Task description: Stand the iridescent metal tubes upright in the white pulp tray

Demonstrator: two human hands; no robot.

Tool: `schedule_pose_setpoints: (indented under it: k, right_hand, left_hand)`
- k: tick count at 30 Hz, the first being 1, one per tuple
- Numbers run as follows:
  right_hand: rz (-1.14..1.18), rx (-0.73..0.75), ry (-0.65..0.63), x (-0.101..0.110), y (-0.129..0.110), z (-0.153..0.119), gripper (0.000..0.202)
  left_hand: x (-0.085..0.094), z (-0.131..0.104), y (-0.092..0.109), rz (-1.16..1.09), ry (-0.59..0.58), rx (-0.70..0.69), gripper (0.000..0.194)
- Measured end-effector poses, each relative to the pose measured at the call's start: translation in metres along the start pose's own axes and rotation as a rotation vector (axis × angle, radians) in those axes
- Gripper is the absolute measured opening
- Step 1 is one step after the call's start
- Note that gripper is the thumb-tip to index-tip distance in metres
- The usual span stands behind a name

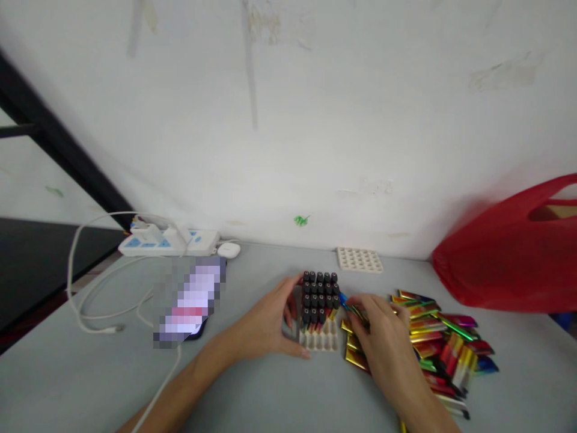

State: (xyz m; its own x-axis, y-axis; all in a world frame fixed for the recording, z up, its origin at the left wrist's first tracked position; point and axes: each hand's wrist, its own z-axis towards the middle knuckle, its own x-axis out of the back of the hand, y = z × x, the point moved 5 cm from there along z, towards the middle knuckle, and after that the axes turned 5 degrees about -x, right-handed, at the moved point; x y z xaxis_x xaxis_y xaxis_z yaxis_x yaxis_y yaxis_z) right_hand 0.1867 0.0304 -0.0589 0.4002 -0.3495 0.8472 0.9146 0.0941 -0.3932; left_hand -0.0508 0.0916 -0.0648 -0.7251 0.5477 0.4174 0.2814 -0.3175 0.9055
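A white egg-crate-like tray (320,341) stands on the grey table, its front pockets bare. Several slim tubes with black ends (320,297) stand upright in its rows. My left hand (270,322) spans the tray's left side, with forefinger at the back corner and thumb by the front corner. To the right, my right hand (381,331) is closed in a pinch on a shiny tube with a blue end (344,299), which points at the tray's right side. Under and beside this hand lies a loose pile of shiny, many-coloured tubes (428,337); my fingers hide part of it.
Against the wall lies a second white tray (359,260). A red bag (505,258) stands at the right. On the left are a phone (193,300), a white power strip (169,242), a white earbud case (229,250) and a loose white cable (81,319).
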Motion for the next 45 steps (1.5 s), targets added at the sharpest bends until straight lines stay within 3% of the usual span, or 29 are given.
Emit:
schedule_pose_setpoints:
  k: [7,12,17,21,28,32,37,45]
  right_hand:
    - [0.006,-0.042,0.014,-0.011,0.016,-0.003,0.029]
    - [0.053,-0.065,0.018,-0.004,0.009,-0.003,0.028]
    - [0.465,-0.225,0.004,0.018,0.0,0.005,0.022]
    - [0.839,-0.37,-0.094,0.026,-0.007,0.008,0.035]
    - [1.25,-0.694,-0.243,0.008,-0.009,-0.004,0.052]
    - [1.351,-0.722,-0.361,-0.002,-0.015,-0.007,0.062]
    - [1.304,-0.709,-0.362,-0.004,-0.014,-0.009,0.065]
    - [1.607,-0.873,-0.502,-0.007,-0.016,-0.012,0.067]
  left_hand:
    - [0.001,-0.001,0.002,0.006,-0.004,-0.013,0.141]
    - [0.0,-0.001,0.001,0.0,-0.005,-0.012,0.143]
    - [0.0,-0.002,0.001,0.013,0.006,-0.012,0.143]
    - [-0.001,-0.002,-0.002,-0.006,0.001,0.0,0.145]
    - [0.0,-0.001,0.002,-0.001,-0.001,0.001,0.144]
    - [0.0,-0.001,0.003,-0.002,0.001,-0.008,0.142]
    - [0.0,-0.001,0.005,-0.004,-0.003,-0.009,0.14]
    - [0.0,-0.001,0.002,0.004,0.002,-0.012,0.143]
